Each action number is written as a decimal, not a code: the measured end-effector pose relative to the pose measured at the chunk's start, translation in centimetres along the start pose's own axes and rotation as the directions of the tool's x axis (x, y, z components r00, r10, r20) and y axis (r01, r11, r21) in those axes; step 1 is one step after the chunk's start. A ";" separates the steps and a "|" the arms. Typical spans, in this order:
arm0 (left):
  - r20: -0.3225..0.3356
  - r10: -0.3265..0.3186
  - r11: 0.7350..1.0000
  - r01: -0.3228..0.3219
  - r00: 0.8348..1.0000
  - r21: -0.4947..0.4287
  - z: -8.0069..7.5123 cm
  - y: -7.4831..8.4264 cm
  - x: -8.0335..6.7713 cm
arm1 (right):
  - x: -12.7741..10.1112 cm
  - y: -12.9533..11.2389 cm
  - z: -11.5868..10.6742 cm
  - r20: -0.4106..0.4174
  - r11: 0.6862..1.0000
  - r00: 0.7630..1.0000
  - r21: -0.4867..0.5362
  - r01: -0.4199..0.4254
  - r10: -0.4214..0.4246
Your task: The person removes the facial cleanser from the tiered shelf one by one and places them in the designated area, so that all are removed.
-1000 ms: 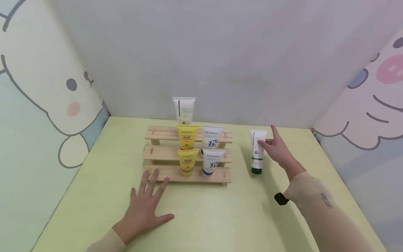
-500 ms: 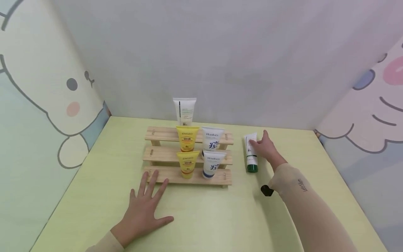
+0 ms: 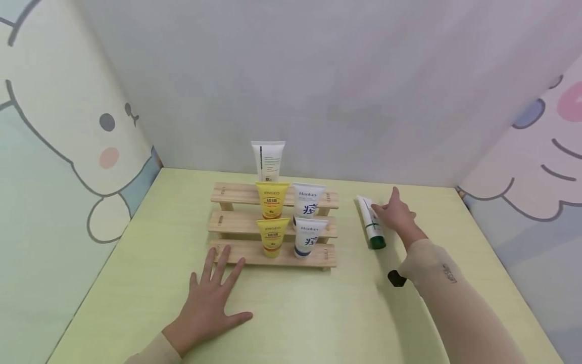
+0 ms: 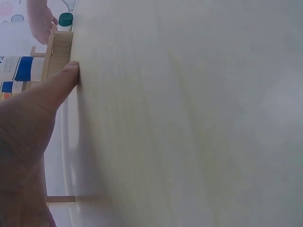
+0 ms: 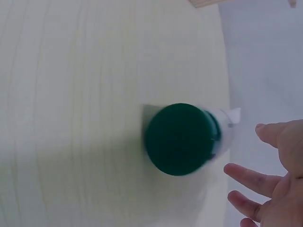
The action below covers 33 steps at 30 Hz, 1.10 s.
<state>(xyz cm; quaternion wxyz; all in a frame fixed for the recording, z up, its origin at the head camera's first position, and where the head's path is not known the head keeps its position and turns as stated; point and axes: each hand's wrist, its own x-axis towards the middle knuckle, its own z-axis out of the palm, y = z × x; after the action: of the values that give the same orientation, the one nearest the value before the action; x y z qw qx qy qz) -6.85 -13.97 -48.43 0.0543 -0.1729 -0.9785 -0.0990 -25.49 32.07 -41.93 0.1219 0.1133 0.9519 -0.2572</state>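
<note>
A white tube with a green cap lies on the table right of the wooden rack, its cap toward me. My right hand is beside its upper end, and in the right wrist view the thumb and fingers are spread apart, away from the green cap. Fingers splayed, my left hand touches the left end of the rack's lowest step. On the rack stand two yellow tubes, two white tubes with blue print and a white tube at the top.
The three-step wooden rack stands mid-table. Pale yellow table surface surrounds it. A grey back wall and side walls with cartoon figures border the table. A small black object hangs at my right wrist.
The tube by my right hand has gone down onto the table, and its cap end has swung right. My right hand has let go of it. The left hand stays put.
</note>
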 end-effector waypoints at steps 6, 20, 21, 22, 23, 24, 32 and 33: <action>-0.001 0.003 1.000 -0.003 1.000 -0.008 0.1 -0.1 0.2 | -2.7 -0.3 -3.8 -0.153 0.955 0.978 0.240 0.175 -0.141; 0.007 -0.002 1.000 0.002 1.000 0.004 -0.1 -0.2 0.1 | -9.6 -5.3 -7.5 -0.479 0.244 0.803 0.781 0.575 -0.355; 0.010 -0.005 1.000 0.005 1.000 0.004 -0.2 -0.2 0.1 | -9.8 -5.6 -7.6 -0.491 0.223 0.794 0.781 0.583 -0.358; 0.013 -0.007 1.000 0.007 1.000 0.004 -0.2 -0.2 0.1 | -10.0 -5.9 -7.6 -0.498 0.210 0.788 0.780 0.590 -0.363; 0.016 -0.009 1.000 0.009 1.000 0.005 -0.2 -0.2 0.1 | -10.2 -6.2 -7.6 -0.500 0.212 0.784 0.776 0.594 -0.367; 0.012 -0.008 1.000 0.008 1.000 0.006 -0.2 -0.2 0.0 | -10.3 -6.4 -7.6 -0.499 0.221 0.784 0.772 0.596 -0.371; 0.012 0.005 1.000 -0.006 1.000 0.024 0.1 -0.2 0.0 | -10.3 -10.4 -6.9 -0.446 0.346 0.764 0.703 0.622 -0.467; 0.012 0.007 1.000 -0.007 1.000 0.023 0.1 -0.2 0.0 | -10.2 -11.3 -6.9 -0.438 0.373 0.758 0.680 0.631 -0.483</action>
<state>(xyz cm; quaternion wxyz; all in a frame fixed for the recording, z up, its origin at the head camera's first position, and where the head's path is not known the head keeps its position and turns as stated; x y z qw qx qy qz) -6.93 -14.15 -48.53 0.0508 -0.1761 -0.9793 -0.0863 -20.22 24.53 -27.97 -0.1159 -0.1524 0.7185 -0.6686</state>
